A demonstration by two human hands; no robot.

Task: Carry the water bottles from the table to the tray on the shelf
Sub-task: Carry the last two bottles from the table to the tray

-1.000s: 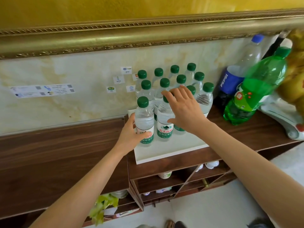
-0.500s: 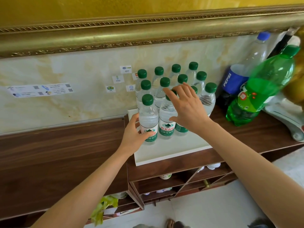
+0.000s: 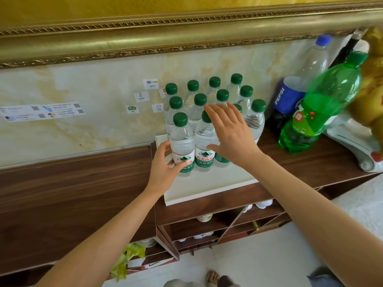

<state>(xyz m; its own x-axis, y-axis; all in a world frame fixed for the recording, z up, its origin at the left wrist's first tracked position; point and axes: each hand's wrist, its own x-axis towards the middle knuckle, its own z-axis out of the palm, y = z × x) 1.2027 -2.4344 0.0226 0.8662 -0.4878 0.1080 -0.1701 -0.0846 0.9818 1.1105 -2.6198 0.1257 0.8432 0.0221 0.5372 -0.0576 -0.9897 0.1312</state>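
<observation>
Left hand (image 3: 163,162) grips front-left water bottle (image 3: 182,146) on tray (image 3: 207,191); right hand (image 3: 232,137) open, fingers spread; careless withdrawal could topple packed neighbours

One view only — a wide-angle camera worn on the head, looking forward and down at a wooden shelf (image 3: 310,162) against the wall. It sits close: both forearms enter from 6 o'clock, the white tray (image 3: 207,183) lies near centre, and the floor shows at 5 o'clock — edges bow from lens distortion.
</observation>
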